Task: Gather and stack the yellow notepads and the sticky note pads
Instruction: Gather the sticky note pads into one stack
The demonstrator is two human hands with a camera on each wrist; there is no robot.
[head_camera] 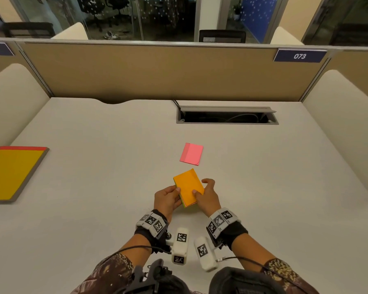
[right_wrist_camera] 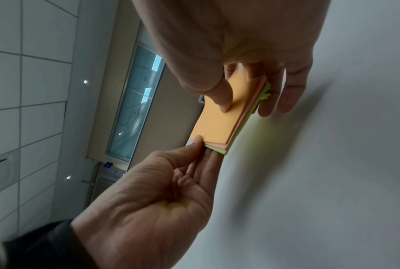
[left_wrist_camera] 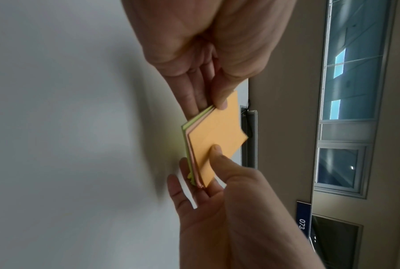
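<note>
Counter point(head_camera: 94, 166) with, from left to right: one yellow notepad point(head_camera: 13, 172), red-bound along its far edge, lying flat at the left edge; one stack point(head_camera: 188, 188) of sticky pads, orange over pink over green, held just above the surface near the front centre; one pink pad point(head_camera: 191, 154) lying alone just beyond it. Left hand point(head_camera: 167, 198) pinches the stack's left edge; right hand point(head_camera: 207, 196) grips its right side, thumb on top. Cable slot point(head_camera: 226, 115) at rear right. Partition label point(head_camera: 300, 56) reads "073".
</note>
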